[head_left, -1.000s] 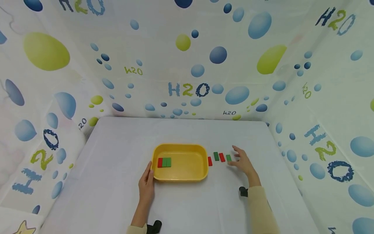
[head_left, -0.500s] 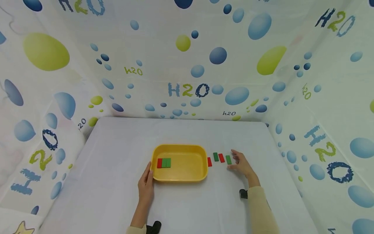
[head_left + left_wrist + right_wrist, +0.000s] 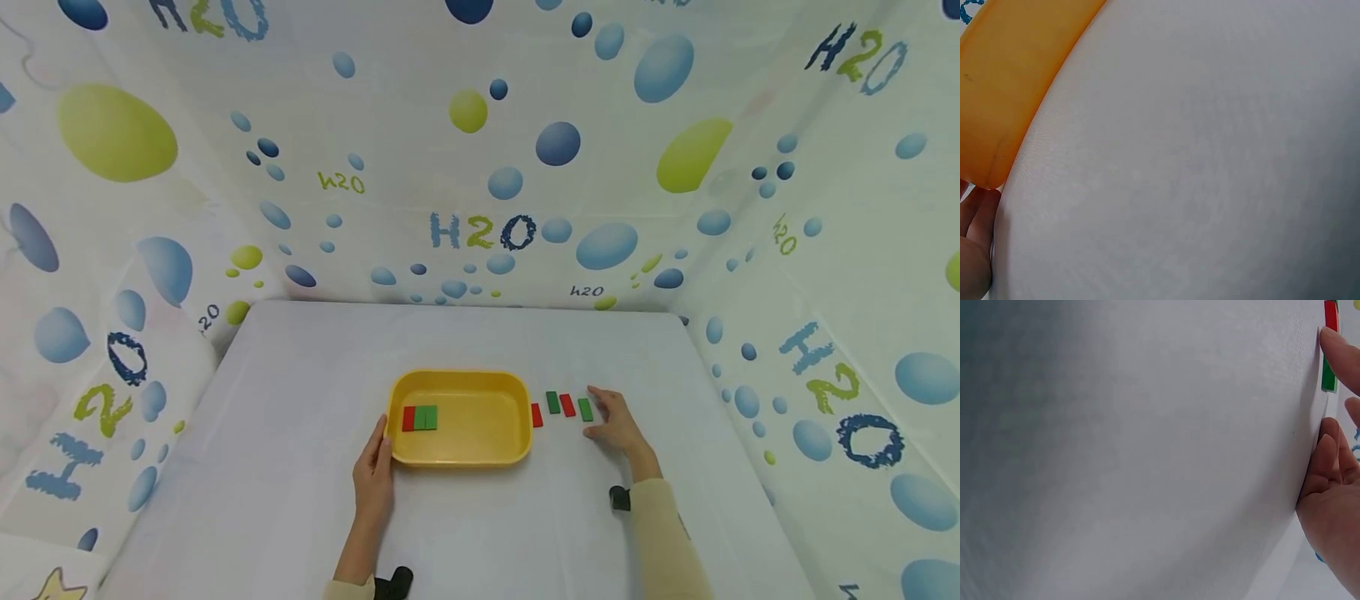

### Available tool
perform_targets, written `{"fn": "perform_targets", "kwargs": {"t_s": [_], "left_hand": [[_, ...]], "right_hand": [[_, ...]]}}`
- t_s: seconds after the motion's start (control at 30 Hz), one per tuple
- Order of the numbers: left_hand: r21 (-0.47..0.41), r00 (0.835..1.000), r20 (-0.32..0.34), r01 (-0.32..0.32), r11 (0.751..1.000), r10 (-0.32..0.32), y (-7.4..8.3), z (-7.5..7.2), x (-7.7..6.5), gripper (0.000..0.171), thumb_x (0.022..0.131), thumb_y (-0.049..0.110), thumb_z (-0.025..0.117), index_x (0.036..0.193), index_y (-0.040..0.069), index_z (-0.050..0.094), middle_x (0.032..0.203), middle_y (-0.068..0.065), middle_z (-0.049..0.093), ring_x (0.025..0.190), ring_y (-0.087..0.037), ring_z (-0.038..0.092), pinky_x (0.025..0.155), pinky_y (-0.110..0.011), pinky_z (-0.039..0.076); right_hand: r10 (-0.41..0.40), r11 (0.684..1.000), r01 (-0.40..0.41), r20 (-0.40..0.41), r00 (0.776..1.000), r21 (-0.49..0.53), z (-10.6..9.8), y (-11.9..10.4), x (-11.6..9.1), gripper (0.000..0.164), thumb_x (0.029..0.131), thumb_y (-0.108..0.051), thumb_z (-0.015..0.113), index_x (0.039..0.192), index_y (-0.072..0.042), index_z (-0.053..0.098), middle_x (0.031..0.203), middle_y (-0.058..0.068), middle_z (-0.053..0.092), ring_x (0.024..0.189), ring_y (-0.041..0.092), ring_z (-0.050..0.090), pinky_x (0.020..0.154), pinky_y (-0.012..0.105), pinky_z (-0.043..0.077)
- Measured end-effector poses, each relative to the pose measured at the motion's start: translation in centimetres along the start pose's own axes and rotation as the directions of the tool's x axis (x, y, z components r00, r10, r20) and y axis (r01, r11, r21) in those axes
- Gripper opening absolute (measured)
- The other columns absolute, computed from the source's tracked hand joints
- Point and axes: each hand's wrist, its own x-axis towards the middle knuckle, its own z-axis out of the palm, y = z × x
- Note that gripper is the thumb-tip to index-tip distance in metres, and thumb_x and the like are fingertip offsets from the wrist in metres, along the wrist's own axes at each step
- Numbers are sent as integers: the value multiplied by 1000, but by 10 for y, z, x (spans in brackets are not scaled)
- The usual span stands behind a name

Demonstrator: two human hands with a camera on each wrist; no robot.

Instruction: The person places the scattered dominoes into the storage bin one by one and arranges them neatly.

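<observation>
A yellow tray point(image 3: 472, 460) lies on the white tabletop. Inside, towards its left end, a red tile point(image 3: 408, 418) and two green tiles point(image 3: 425, 417) sit side by side. My left hand point(image 3: 373, 479) rests against the tray's left end, fingers extended along the outer wall; the left wrist view shows fingertips point(image 3: 988, 209) at its edge. To the right of the tray, red and green tiles form a loose row. Around the rightmost green tile point(image 3: 586, 409), my right hand point(image 3: 621, 425) has thumb and fingers spread apart, with nothing gripped.
Left of that tile in the row come a red tile point(image 3: 567, 406), a green tile point(image 3: 552, 402) and a red tile point(image 3: 536, 415) right beside the tray's edge. Patterned sheets point(image 3: 480, 167) with blue and green drops hang behind and along both sides of the table.
My right hand has shifted slightly left and its upper fingers have come lower, nearer the green tile. The thumb no longer covers the tile's lower end. My left hand stays at the tray.
</observation>
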Motion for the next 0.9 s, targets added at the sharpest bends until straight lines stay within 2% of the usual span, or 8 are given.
{"fn": "perform_targets", "kwargs": {"t_s": [0.03, 0.2, 0.27, 0.37, 0.43, 0.73, 0.9], "left_hand": [[2, 1000, 4, 2, 1000, -2, 5, -1, -1, 45, 106, 23, 43, 150, 15, 41, 155, -5, 40, 145, -13, 33, 102, 2, 27], [6, 1000, 10, 29, 1000, -29, 8, -1, -2, 45, 106, 22, 42, 150, 15, 40, 156, -2, 39, 146, -18, 32, 102, 3, 26], [3, 999, 2, 32, 999, -32, -2, 1, 0, 45, 106, 26, 42, 151, 19, 40, 156, 2, 39, 145, -9, 32, 103, 2, 26], [3, 999, 1, 36, 999, -36, -3, 1, 0, 45, 106, 28, 41, 151, 19, 40, 156, 4, 39, 143, 1, 32, 103, 1, 26], [-1, 999, 0, 33, 999, -33, -2, 1, 0, 45, 106, 28, 41, 151, 19, 40, 156, 4, 39, 142, 3, 32, 103, 1, 26], [0, 1000, 5, 16, 1000, -16, -1, 1, -1, 45, 106, 27, 42, 150, 20, 40, 156, -2, 38, 146, -19, 31, 103, 2, 25], [0, 1000, -5, 24, 1000, -24, -1, 1, -1, 45, 106, 28, 42, 150, 20, 41, 156, -1, 39, 146, -15, 32, 103, 2, 25]], "right_hand": [[1, 1000, -1, -3, 1000, -3, 0, 0, 0, 83, 76, 8, 76, 149, -4, 38, 145, 25, 30, 136, 45, 35, 115, 56, 31], [8, 1000, -8, -8, 1000, -15, 2, -1, 1, 81, 77, 7, 75, 149, -5, 38, 142, 25, 31, 133, 43, 37, 114, 57, 32], [9, 1000, -9, -10, 1000, -26, 3, -1, 2, 80, 78, 6, 75, 148, -5, 39, 140, 24, 33, 132, 41, 38, 114, 56, 33], [6, 999, -7, -13, 1000, -41, 4, -2, 2, 79, 78, 5, 75, 148, -5, 39, 138, 25, 36, 130, 41, 40, 113, 57, 34], [0, 999, -1, -16, 1000, -54, 4, -3, 3, 78, 79, 4, 75, 147, -4, 40, 136, 25, 39, 128, 40, 42, 112, 57, 36], [-5, 997, 4, -11, 1000, -83, 6, -3, 4, 72, 81, 0, 75, 146, -5, 43, 135, 24, 44, 129, 40, 42, 112, 57, 34], [-6, 995, 5, -14, 1000, -99, 7, -4, 3, 66, 83, 0, 73, 143, -4, 46, 134, 23, 47, 127, 39, 42, 111, 57, 35]]}}
